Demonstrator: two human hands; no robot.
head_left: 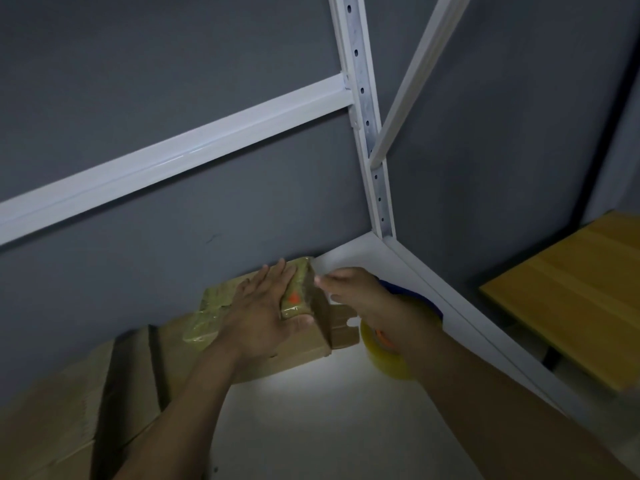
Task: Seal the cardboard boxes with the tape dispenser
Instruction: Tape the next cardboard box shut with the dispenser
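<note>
A small cardboard box with shiny tape and an orange mark on top lies on the white shelf, on a flat cardboard piece. My left hand lies flat on the box with straight fingers, thumb at its near corner. My right hand grips the tape dispenser, blue with a yellowish clear tape roll, just right of the box. Its fingertips are at the box's right edge.
More cardboard boxes are stacked at the lower left, one wrapped in tape. White shelf uprights and beams rise behind against a grey wall. A wooden table stands to the right, beyond the shelf edge.
</note>
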